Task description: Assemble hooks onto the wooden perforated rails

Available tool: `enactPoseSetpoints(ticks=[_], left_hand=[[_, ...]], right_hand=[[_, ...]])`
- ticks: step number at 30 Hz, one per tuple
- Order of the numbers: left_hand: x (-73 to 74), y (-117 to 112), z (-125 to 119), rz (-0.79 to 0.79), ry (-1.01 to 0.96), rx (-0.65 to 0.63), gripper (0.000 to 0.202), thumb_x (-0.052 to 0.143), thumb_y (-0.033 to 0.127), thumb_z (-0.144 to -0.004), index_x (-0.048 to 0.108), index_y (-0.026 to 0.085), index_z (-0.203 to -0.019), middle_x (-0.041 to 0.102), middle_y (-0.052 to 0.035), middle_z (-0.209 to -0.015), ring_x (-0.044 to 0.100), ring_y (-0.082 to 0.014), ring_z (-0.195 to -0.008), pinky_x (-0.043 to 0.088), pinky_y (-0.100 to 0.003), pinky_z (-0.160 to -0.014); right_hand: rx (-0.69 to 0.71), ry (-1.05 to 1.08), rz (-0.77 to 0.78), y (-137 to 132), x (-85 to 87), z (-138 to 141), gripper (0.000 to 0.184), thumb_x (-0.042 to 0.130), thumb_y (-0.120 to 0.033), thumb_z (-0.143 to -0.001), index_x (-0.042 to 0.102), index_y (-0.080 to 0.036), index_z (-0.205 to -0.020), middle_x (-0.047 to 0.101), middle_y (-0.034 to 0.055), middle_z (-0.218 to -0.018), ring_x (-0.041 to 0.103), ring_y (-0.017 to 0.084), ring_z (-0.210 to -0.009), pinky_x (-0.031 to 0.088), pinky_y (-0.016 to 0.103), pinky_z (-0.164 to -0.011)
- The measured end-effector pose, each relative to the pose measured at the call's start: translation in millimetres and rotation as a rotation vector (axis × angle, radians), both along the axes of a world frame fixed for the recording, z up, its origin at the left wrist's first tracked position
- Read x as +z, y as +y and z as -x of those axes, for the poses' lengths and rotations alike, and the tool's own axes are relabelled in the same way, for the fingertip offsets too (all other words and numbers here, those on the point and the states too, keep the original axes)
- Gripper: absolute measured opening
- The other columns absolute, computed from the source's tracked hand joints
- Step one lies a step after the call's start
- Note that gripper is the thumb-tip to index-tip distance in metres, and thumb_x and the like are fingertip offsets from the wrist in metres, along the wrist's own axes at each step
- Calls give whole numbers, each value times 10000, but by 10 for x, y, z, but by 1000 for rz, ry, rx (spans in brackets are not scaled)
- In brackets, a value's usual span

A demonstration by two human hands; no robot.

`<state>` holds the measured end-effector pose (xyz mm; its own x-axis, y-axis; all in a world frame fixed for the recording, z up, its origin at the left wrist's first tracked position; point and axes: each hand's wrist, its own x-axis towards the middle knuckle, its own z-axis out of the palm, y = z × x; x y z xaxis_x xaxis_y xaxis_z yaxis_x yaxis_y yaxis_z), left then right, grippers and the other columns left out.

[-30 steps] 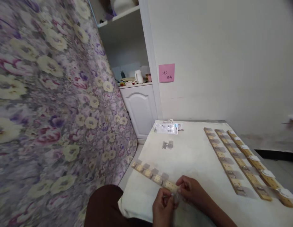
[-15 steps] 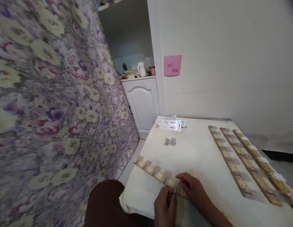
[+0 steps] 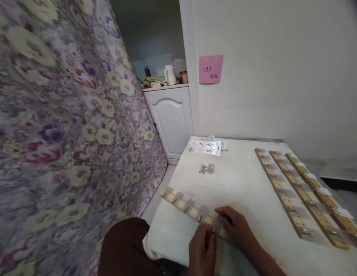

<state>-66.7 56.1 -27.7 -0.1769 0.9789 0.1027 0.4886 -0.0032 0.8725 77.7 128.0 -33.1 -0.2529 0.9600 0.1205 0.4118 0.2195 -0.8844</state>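
A long tan wooden strip (image 3: 186, 207) dotted with holes and small metal clips lies at the near left of the white table (image 3: 242, 184). Both my hands work at its near end. My left hand (image 3: 202, 249) pinches a small metal clip (image 3: 213, 230) against the strip with its fingers closed. My right hand (image 3: 235, 228) lies over the strip just right of that, fingers curled down on it. The strip's near end is hidden under my hands.
Three more wooden strips (image 3: 285, 197) with clips lie side by side at the right. A clear packet (image 3: 205, 147) and a small loose clip piece (image 3: 206, 168) lie at the table's far left. A floral cloth (image 3: 66, 134) hangs at left; a pink note (image 3: 211, 69) sticks on the wall.
The view has tilted downward and shifted. The strip has slid a little toward me under my hands, which stay pinched together at its near end.
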Motion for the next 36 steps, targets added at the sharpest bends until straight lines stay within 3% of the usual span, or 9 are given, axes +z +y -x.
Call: enactPoseSetpoints(ticks=[13, 26, 36], left_hand=[[-59, 23, -15, 3, 20, -30, 139, 499, 280, -828, 592, 208, -756, 578, 5, -681, 524, -149, -649, 380, -236, -621], [2, 25, -40, 25, 40, -5, 137, 494, 274, -822, 574, 209, -732, 545, 12, -646, 507, -150, -641, 370, -234, -614], [-35, 19, -48, -36, 36, 2, 151, 494, 278, -828, 587, 210, -729, 548, 11, -646, 497, -145, -633, 366, -226, -603]], right_hand=[[-19, -22, -28, 22, -49, -11, 235, 477, -213, -800, 672, -199, -929, 703, 65, -928, 641, 202, -883, 495, 337, -819], [-19, -42, 3, 1, -14, 12, 245, 496, -167, -742, 662, -193, -921, 686, 43, -849, 635, 182, -793, 490, 303, -746], [-21, -22, 15, 6, -36, 13, 260, 488, -168, -731, 657, -188, -927, 692, 50, -845, 639, 184, -780, 491, 311, -743]])
